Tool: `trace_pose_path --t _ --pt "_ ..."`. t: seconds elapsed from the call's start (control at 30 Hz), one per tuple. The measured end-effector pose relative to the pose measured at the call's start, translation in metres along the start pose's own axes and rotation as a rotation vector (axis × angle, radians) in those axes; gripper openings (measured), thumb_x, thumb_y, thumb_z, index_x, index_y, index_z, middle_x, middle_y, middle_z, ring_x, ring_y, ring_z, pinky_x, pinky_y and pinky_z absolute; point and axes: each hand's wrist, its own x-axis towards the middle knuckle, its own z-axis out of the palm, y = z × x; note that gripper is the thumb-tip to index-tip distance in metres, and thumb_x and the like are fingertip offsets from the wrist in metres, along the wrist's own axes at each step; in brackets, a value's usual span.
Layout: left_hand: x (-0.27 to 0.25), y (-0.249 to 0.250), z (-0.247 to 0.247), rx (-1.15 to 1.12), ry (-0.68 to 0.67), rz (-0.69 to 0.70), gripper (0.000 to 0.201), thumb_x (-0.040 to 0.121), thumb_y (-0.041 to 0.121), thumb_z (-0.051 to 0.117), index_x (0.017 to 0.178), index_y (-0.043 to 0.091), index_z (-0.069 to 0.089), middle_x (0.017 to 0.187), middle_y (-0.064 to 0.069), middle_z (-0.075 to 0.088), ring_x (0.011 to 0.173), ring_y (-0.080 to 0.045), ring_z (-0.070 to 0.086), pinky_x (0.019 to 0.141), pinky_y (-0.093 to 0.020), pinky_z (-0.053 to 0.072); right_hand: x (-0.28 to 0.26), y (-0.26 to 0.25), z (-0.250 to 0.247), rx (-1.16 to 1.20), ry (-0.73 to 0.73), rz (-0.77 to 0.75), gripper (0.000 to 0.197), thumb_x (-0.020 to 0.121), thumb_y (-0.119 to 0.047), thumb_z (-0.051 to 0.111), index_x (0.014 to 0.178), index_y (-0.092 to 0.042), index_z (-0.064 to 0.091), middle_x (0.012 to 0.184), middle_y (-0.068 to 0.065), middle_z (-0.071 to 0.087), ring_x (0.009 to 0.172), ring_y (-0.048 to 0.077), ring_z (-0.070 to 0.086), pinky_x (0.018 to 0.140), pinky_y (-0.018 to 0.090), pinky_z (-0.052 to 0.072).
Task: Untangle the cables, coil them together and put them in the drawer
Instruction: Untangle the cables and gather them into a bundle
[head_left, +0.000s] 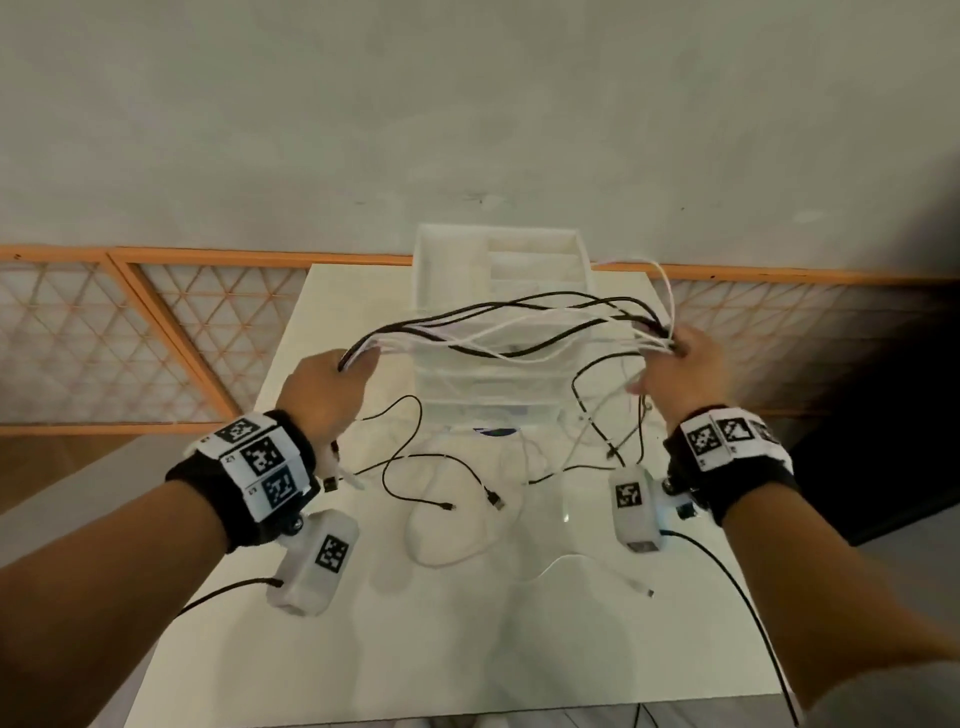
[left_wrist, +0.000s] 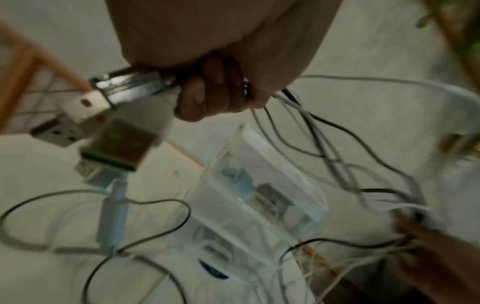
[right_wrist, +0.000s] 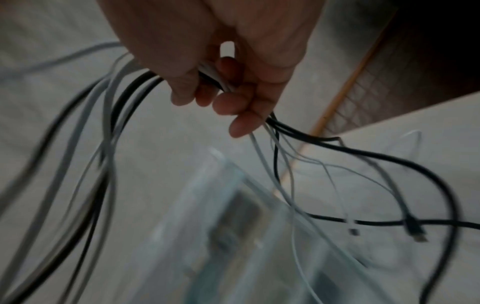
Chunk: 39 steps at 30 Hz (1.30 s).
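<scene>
A bundle of black and white cables (head_left: 511, 325) stretches in the air between my two hands, above the clear plastic drawer unit (head_left: 501, 291). My left hand (head_left: 332, 387) grips one end of the bundle, with USB plugs (left_wrist: 103, 115) hanging below its curled fingers (left_wrist: 205, 90). My right hand (head_left: 680, 369) grips the other end (right_wrist: 215, 79), fingers curled round the strands. Loose cable tails (head_left: 441, 483) with connectors trail down onto the white table (head_left: 467, 649). The drawer unit (left_wrist: 259, 191) also shows under the cables in both wrist views, blurred.
The drawer unit stands at the table's far edge against a grey wall. An orange-framed lattice panel (head_left: 156, 332) runs behind the table on both sides. Black leads (head_left: 737, 587) run from the wrist cameras over the table's near part.
</scene>
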Motion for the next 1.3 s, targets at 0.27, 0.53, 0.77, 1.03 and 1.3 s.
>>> trace_pose_path --t 0.27,0.53,0.77,1.03,1.3 --pt "0.010 -0.024 -0.007 -0.234 0.095 -0.221 0.044 0.095 0.044 0.054 0.064 0.015 0.042 0.056 -0.007 0.038 0.046 -0.024 0.033 0.052 -0.029 0.029 -0.003 0.018 -0.011 -0.504 -0.140 -0.109 0.011 0.087 -0.026 0.064 0.086 -0.016 0.070 0.080 0.010 0.066 0.079 0.032 0.062 0.066 0.029 0.042" --pt "-0.011 -0.009 -0.004 -0.055 -0.149 -0.071 0.064 0.075 0.078 0.053 0.067 0.017 0.033 0.057 0.000 0.032 0.051 -0.018 0.029 0.053 -0.030 0.031 0.015 -0.004 -0.019 -0.094 0.047 -0.120 0.005 0.083 -0.026 0.059 0.079 -0.024 0.061 0.079 0.008 0.069 0.074 0.025 0.067 0.068 0.036 0.055" --pt "-0.009 -0.002 -0.012 -0.356 -0.034 -0.010 0.059 0.081 0.070 0.057 0.064 0.016 0.041 0.056 -0.003 0.029 0.048 -0.017 0.024 0.048 -0.025 0.026 0.022 0.057 -0.010 -0.485 -0.254 0.323 0.039 0.085 -0.050 0.056 0.101 -0.015 0.062 0.098 0.010 0.063 0.095 0.038 0.067 0.086 0.047 0.057" --pt "0.001 -0.009 -0.010 -0.262 -0.115 -0.013 0.048 0.093 0.049 0.057 0.068 0.009 0.048 0.053 -0.002 0.031 0.046 -0.017 0.025 0.044 -0.021 0.026 0.084 0.034 -0.004 0.012 -0.054 0.202 0.025 0.069 -0.038 0.044 0.091 -0.033 0.054 0.095 0.013 0.070 0.082 0.033 0.066 0.077 0.048 0.056" --pt "0.002 -0.012 -0.008 -0.273 -0.267 -0.042 0.055 0.099 0.055 0.039 0.085 0.006 0.061 0.052 0.005 0.028 0.042 -0.011 0.023 0.047 -0.024 0.022 0.068 -0.034 -0.001 0.237 0.020 0.006 0.005 0.088 -0.027 0.055 0.092 -0.030 0.054 0.093 0.003 0.064 0.076 0.020 0.057 0.061 0.038 0.053"
